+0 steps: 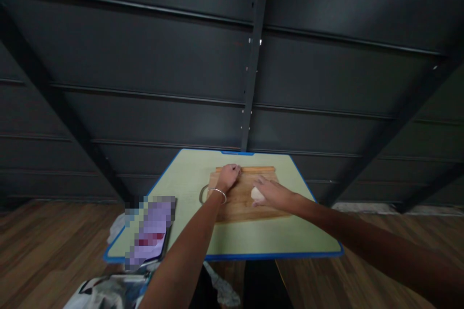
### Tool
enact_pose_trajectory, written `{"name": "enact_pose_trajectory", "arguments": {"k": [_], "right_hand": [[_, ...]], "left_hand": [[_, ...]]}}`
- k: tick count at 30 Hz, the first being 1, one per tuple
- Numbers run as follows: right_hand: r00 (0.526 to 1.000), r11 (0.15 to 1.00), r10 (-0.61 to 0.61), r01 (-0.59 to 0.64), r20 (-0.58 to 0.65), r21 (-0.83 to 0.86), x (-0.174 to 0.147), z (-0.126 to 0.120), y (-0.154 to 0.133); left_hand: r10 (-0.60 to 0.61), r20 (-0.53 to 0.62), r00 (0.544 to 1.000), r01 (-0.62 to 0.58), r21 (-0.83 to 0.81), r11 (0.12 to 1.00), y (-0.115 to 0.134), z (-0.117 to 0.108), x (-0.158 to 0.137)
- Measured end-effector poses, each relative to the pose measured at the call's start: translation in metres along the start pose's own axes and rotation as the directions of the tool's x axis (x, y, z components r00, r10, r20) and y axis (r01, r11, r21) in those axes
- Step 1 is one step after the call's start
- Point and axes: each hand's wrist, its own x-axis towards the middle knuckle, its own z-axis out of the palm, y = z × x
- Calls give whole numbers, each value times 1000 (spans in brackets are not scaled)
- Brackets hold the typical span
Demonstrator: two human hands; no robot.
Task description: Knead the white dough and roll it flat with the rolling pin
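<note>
A wooden cutting board (235, 210) lies on the pale green table. My right hand (270, 191) is over the board, its fingers curved around a whitish lump of dough (257, 195). Along the far edge of the board lies a thin wooden rolling pin (257, 169). Over the pin's left part is my left hand (229, 176), fingers curled down on it; how firmly they grip is hard to make out. A silvery bracelet (223, 199) circles my left wrist. Just left of the board, partly hidden, a metal ring (203, 195) rests on the table.
The blue-edged table (174, 174) stands against a dark panelled wall (163, 58). A phone or tablet (154, 229) with a blurred purple screen sits at the table's left side. Bags and cloth (108, 292) lie below at the left, above a wood-look floor (65, 231).
</note>
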Motion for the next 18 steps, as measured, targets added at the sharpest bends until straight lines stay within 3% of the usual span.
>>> {"name": "enact_pose_trajectory", "arguments": {"k": [5,9,13,18], "right_hand": [[999,994,30,-26,40,-104,8,-17,-25],[999,995,14,-11,31,-104,18,-10,-37],[999,999,-5,3,49,52,31,4,-31],[976,913,197,-218,94,346,38,10,-13]], "left_hand": [[26,32,999,-26,8,1000,-3,0,1],[26,12,1000,-27,32,999,-4,1,-1],[59,9,998,-59,54,997,-4,3,-2],[66,13,998,-67,94,993,-3,3,-2]]}}
